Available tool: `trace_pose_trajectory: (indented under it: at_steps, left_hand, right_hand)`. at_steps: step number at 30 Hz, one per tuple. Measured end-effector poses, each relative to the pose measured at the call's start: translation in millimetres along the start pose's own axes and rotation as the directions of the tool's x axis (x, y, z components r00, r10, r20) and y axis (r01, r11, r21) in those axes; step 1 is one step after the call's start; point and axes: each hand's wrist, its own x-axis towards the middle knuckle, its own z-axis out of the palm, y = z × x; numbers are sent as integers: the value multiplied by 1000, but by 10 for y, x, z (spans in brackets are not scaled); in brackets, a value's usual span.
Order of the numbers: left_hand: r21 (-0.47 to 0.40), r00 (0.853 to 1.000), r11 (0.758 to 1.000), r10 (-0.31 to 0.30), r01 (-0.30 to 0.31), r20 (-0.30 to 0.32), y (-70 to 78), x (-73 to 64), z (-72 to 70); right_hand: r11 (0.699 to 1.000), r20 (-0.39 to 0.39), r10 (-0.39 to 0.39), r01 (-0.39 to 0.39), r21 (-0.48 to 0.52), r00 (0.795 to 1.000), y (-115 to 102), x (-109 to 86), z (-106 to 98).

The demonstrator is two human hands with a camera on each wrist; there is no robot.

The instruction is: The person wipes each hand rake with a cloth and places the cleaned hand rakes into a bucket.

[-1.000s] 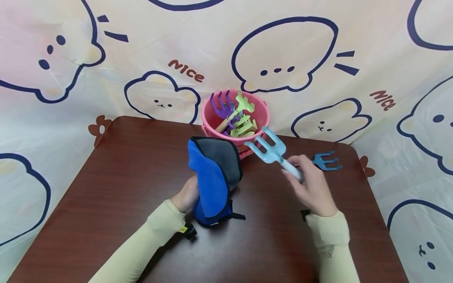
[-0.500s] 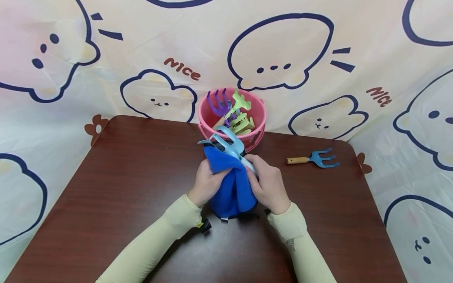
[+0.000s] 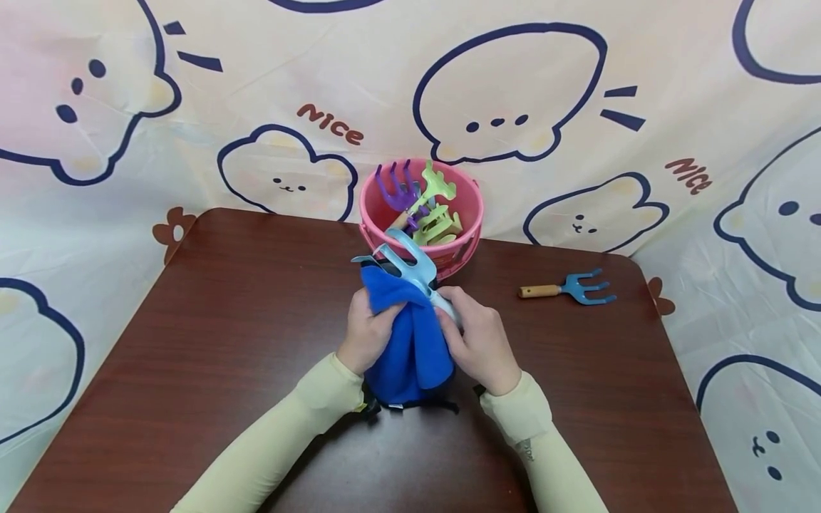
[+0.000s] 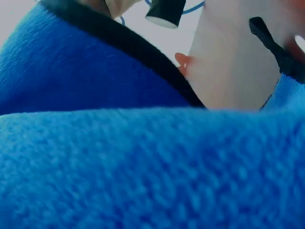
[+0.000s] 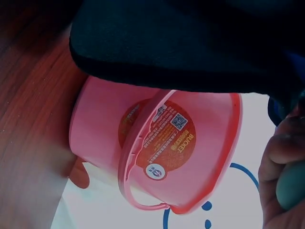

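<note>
My left hand (image 3: 367, 335) grips a blue fleece-like fabric piece (image 3: 410, 349) with black trim, its thumb on the blue side. A light blue hand fork (image 3: 417, 271) is held by its pale handle in my right hand (image 3: 484, 338). Its tines lie over the fabric's upper edge, and I cannot tell how firmly they touch. Blue fabric (image 4: 152, 167) fills most of the left wrist view, hiding the left fingers. In the right wrist view the dark side of the fabric (image 5: 167, 47) hangs across the top, with right-hand fingers at the right edge by the handle's rounded end (image 5: 290, 186).
Just behind the fabric stands a pink bucket (image 3: 471, 206) with purple and green toy tools inside. Another blue fork (image 3: 584, 288) with a wooden handle lies on the brown table (image 3: 224, 320) at the right. A printed curtain (image 3: 385, 64) hangs behind.
My right hand has brought the light blue fork leftward to the fabric. The fabric has turned and been folded, blue side towards me. Over the last half second both hands shifted slightly left.
</note>
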Motion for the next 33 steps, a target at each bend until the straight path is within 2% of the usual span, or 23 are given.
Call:
trace_pose_trajectory:
  at_steps: [4,7,13,19,20,22,24,25,27,28,29,30,31,32,33]
  left_hand:
    - [32,999,999,18,-17,-49,19,24,-14]
    - [52,997,998,44,-41,-64,5,37,-30]
    - [46,989,995,88,-83,-120,-2,46,-56]
    - [-7,972,999,35,-38,-233,-1,114,-132]
    - [-2,968,999,43,-45,-247,-9,128,-149]
    - [50,960,994,109,-99,-258,-44,157,-187]
    - [164,942,966,236,-201,-239,-96,192,-237]
    - [231,926,938,309,-259,-217,-124,213,-267]
    - [358,879,860,444,-364,-172,-173,261,-338]
    - [408,849,820,500,-402,-167,-194,284,-376]
    - [443,822,791,540,-421,-183,-202,308,-413]
    - [457,801,783,558,-422,-217,-204,332,-449]
    - [446,786,794,559,-413,-266,-193,352,-482]
    - [411,776,817,544,-405,-317,-173,369,-514]
    - [356,775,847,516,-396,-364,-149,378,-536]
  right_hand:
    - [1000,17,5,-6,15,1000,11,-1,-3]
    - [1000,28,15,-15,27,999,20,-6,-21]
    - [998,42,17,-19,61,999,36,-9,-53]
    - [997,63,10,-14,72,998,67,-6,-105]
    - [998,68,8,-13,67,998,73,-6,-109]
    - [998,76,8,-12,56,997,79,-6,-112]
    - [999,74,7,-11,45,997,82,-3,-111]
    - [999,71,9,-11,35,997,83,-1,-109]
    - [1000,62,10,-10,2,998,92,5,-105]
    - [1000,59,14,-13,-21,998,100,8,-104]
    - [999,53,17,-14,-49,998,108,11,-106]
    - [997,48,22,-19,-73,999,117,14,-110]
    - [996,42,29,-25,-91,999,131,17,-115]
    - [994,33,37,-34,-107,999,138,19,-123]
    - [992,20,44,-42,-117,999,140,19,-138]
